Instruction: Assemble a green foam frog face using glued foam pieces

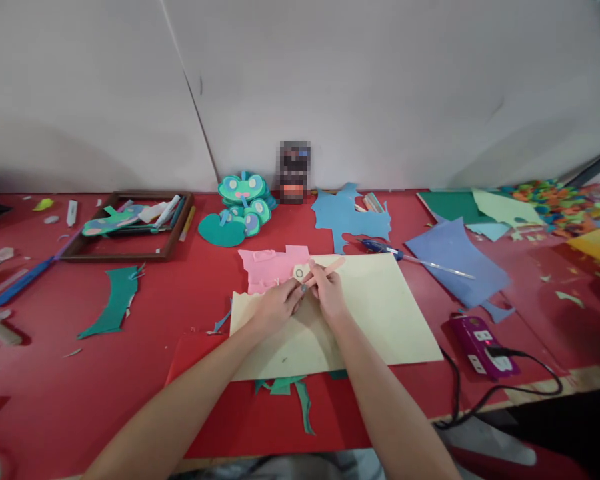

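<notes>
The head view shows the cream sheet (385, 313) on the red table (205, 273), likely light and bendable: press near its edge. Your left hand (279, 305) is curled, its hold unclear; your right hand (329, 292) pinches a slim, probably stiff peach stick (337, 264).

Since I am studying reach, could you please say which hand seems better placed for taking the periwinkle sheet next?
Probably the right hand: it is nearer the periwinkle sheet than the left hand is, though it seems to hold a pale pink strip.
</notes>
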Demonstrator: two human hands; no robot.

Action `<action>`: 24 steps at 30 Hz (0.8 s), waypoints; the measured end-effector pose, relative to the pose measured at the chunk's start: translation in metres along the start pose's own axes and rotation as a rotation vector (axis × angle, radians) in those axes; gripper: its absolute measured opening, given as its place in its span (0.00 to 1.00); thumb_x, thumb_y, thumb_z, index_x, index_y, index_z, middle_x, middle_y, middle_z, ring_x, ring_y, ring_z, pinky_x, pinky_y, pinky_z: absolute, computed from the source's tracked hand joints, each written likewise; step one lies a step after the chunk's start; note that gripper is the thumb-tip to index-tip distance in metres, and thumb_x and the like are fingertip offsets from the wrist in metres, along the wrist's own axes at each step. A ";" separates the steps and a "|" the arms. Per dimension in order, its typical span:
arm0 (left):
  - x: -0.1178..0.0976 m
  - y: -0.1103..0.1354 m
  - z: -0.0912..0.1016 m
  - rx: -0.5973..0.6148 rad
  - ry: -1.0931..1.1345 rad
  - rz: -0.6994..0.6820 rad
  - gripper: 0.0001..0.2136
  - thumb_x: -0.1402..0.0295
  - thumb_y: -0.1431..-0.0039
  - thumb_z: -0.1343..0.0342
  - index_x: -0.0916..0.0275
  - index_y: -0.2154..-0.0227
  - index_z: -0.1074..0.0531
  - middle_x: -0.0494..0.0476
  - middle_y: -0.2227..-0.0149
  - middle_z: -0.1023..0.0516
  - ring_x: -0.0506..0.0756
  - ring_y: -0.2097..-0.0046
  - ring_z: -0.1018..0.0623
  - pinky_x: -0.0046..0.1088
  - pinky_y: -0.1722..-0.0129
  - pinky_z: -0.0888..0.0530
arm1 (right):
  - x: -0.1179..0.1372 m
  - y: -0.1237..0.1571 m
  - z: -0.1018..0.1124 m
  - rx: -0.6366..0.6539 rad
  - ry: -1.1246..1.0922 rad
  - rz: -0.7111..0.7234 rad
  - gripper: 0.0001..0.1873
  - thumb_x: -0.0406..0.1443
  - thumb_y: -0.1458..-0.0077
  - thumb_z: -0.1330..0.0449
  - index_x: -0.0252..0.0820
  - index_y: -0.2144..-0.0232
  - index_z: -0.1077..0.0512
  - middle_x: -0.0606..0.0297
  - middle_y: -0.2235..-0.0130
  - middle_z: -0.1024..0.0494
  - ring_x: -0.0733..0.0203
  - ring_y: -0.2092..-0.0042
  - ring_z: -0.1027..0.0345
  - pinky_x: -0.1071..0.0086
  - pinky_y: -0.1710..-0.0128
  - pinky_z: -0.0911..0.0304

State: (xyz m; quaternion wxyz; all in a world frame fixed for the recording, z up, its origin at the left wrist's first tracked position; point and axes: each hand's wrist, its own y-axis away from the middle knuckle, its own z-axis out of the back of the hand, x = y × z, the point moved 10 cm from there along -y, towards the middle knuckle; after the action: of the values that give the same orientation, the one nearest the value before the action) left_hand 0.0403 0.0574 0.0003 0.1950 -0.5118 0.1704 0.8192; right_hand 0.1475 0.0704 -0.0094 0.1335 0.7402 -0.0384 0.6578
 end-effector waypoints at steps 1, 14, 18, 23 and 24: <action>0.000 0.000 0.000 0.001 0.001 -0.004 0.14 0.61 0.38 0.62 0.60 0.77 0.43 0.47 0.81 0.37 0.49 0.77 0.36 0.26 0.74 0.42 | -0.001 0.000 0.000 -0.006 -0.010 -0.002 0.22 0.46 0.50 0.43 0.39 0.87 0.34 0.74 0.90 0.45 0.73 0.86 0.55 0.73 0.85 0.61; 0.018 0.000 -0.006 -0.029 0.192 0.069 0.16 0.55 0.39 0.60 0.60 0.75 0.40 0.48 0.82 0.37 0.49 0.80 0.38 0.26 0.78 0.43 | -0.009 0.001 -0.004 -0.022 -0.099 -0.096 0.20 0.44 0.52 0.42 0.38 0.88 0.36 0.76 0.91 0.47 0.74 0.87 0.59 0.74 0.86 0.64; 0.023 0.004 -0.001 -0.036 0.441 0.080 0.17 0.54 0.40 0.61 0.60 0.78 0.43 0.48 0.83 0.38 0.48 0.80 0.38 0.26 0.79 0.41 | -0.009 -0.008 0.030 -0.218 -0.281 -0.075 0.22 0.46 0.49 0.46 0.43 0.88 0.45 0.78 0.90 0.52 0.73 0.87 0.62 0.74 0.88 0.63; 0.027 0.005 0.009 -0.099 0.562 0.094 0.16 0.55 0.40 0.59 0.60 0.76 0.43 0.45 0.82 0.41 0.46 0.80 0.37 0.23 0.80 0.39 | 0.013 -0.006 0.034 -0.211 -0.212 0.115 0.20 0.48 0.46 0.48 0.41 0.81 0.37 0.75 0.89 0.42 0.72 0.86 0.54 0.74 0.87 0.58; 0.026 0.004 0.010 -0.096 0.537 0.099 0.15 0.55 0.40 0.58 0.60 0.75 0.43 0.44 0.82 0.42 0.46 0.81 0.37 0.23 0.80 0.40 | 0.020 -0.003 0.025 -0.145 -0.167 0.155 0.18 0.48 0.45 0.49 0.41 0.75 0.33 0.73 0.85 0.35 0.73 0.86 0.54 0.74 0.87 0.57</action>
State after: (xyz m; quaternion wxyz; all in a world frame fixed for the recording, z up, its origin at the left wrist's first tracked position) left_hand 0.0201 0.0622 -0.0191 0.0780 -0.7102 0.2016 0.6700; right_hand 0.1745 0.0697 0.0069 0.1318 0.7757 -0.1536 0.5978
